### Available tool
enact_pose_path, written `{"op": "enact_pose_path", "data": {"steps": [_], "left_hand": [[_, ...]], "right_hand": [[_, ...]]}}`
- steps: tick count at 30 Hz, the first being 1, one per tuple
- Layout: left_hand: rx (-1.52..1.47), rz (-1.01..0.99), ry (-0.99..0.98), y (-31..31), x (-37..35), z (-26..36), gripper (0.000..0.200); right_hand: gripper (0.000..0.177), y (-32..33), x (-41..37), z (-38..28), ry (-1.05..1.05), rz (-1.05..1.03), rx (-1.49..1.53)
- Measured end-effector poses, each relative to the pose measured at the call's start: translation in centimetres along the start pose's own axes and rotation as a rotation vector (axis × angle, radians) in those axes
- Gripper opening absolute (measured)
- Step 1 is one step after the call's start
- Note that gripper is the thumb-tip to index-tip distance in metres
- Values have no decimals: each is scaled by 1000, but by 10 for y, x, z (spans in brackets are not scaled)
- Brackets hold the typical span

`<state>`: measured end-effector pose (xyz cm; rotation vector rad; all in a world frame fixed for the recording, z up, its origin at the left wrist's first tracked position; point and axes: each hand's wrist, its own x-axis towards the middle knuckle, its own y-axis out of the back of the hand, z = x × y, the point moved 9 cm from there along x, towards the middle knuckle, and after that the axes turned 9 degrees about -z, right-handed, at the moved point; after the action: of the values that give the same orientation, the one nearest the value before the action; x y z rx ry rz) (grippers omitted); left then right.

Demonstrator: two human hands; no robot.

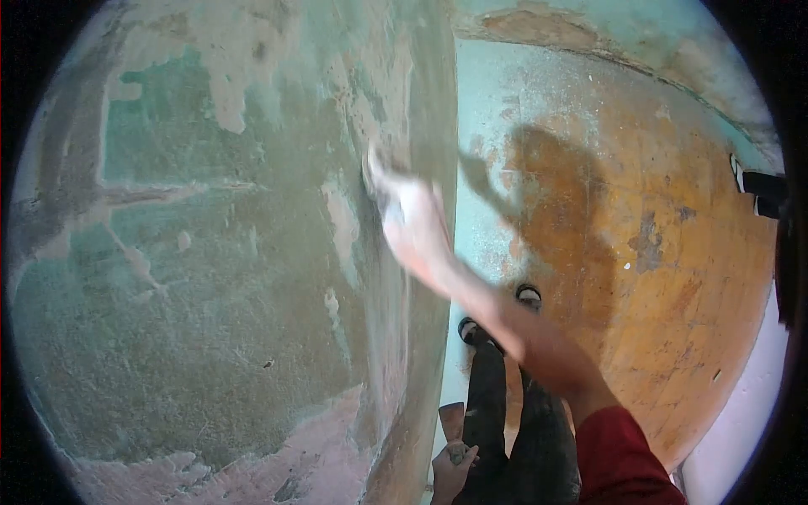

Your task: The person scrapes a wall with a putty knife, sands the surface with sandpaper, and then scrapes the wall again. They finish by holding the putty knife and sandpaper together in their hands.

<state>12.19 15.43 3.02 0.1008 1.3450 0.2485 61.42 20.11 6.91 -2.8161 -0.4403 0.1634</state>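
Green-painted wall (210, 320), patched with pale, bare areas, filled the left side of the view, beside an orange floor (673, 295) marked by white residue and dark stains. The inspected surface lay directly at the fingertip end of the right hand (410, 202), up and to the left of the wrist as viewed. A pale streak (391, 337) on that wall ran lengthwise up and down the view, its long axis crossing obliquely to the forearm. Of the two hands, the right was plainly nearer to this streak. The right arm, emerging from a red sleeve (619, 454), reached across above the legs, extended with a slight bend at the elbow. Blur hid the fingers; whether they were spread or pinching an object could not be determined, nor could firm contact with the wall be confirmed. The left hand (449, 477) was low, beside the dark trousers (488, 396), its fingers wrapped around the handle of a scraper (452, 418). The scraper's long axis ran nearly parallel to the near leg, the broad blade pointing away from the hand, towards the feet.
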Motion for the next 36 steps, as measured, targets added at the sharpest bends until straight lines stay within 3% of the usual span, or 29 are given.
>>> {"op": "enact_pose_path", "data": {"steps": [2,3,5,6,7,8,10,12,13,15,18,20,22,23,24,26,28,29,32,33,36], "left_hand": [[-29,3,-11,-3,5,-10,26],[-57,5,-27,-3,7,-14,25],[-41,15,-36,-3,6,-26,25],[-28,17,-75,-5,10,-22,24],[-34,15,-91,-6,11,-15,24],[-43,-10,-59,-8,9,-12,24],[-43,-26,-14,-7,1,-12,24],[-20,24,-11,-5,0,-9,25],[-15,27,-10,-3,3,-9,25],[4,29,47,-2,5,-12,25],[34,2,53,-4,8,-19,25],[17,-9,20,-5,5,-8,25],[-1,-9,2,-7,7,-18,25],[-56,-9,-12,-9,14,-33,24],[-108,-10,-19,-7,16,-41,23],[-84,-21,39,-7,17,-54,24],[-67,-36,77,-9,17,-53,24],[-56,-37,74,-9,14,-51,23],[-54,-21,77,-1,13,-55,22],[-74,-16,78,-3,14,-59,23],[-81,47,65,1,17,-71,20]], "right_hand": [[55,20,73,15,-44,-21,-361],[55,18,76,27,-54,-19,-352],[55,18,71,12,227,136,-455],[55,6,31,8,90,33,-272],[55,-4,-6,4,222,44,-245],[54,-11,-23,0,140,-86,-178],[52,-3,3,-11,188,-33,-297],[52,12,75,-14,-28,-88,-163],[52,10,85,-9,-28,-84,-158],[51,14,89,-21,184,56,-250],[50,-16,-7,-29,376,8,-438],[52,-13,12,-20,355,22,-313],[53,7,77,-22,27,-45,-412],[56,13,101,-33,5,-99,-419],[56,8,91,-21,-5,-95,-409],[65,-7,38,-21,274,45,-360],[72,-33,-45,-9,307,-82,-378],[70,-35,-51,-6,282,-113,-335],[63,-12,-16,-5,232,-23,-375],[62,0,26,12,58,-91,-208],[67,5,34,25,8,-20,44]]}}
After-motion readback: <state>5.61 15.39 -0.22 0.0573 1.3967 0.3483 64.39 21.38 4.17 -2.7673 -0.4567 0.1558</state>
